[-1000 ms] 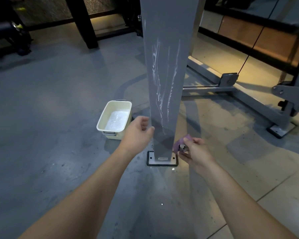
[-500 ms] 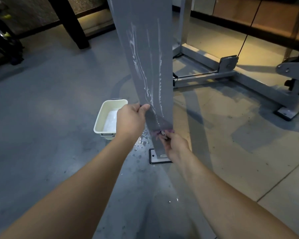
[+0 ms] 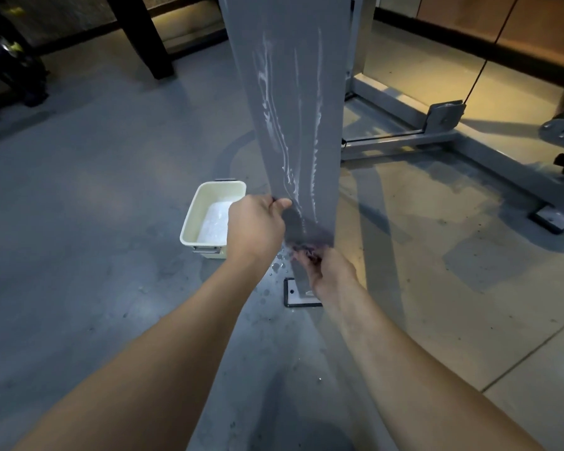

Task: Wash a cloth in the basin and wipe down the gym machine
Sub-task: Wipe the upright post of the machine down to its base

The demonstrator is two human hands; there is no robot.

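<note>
Lower now, both hands — left hand (image 3: 256, 224) gripping the post's (image 3: 293, 109) edge, right hand (image 3: 328, 271) clutching the cloth (image 3: 303, 249).

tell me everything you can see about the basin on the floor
The basin is a small cream rectangular tub with rounded corners, plastic by the look of it, and a metal handle at each short end. It sits upright on the grey floor, left of the grey post and behind the left hand, which hides its near right corner. Pale, foamy-looking water lies shallow inside. Nothing visibly touches it but the floor.
</note>
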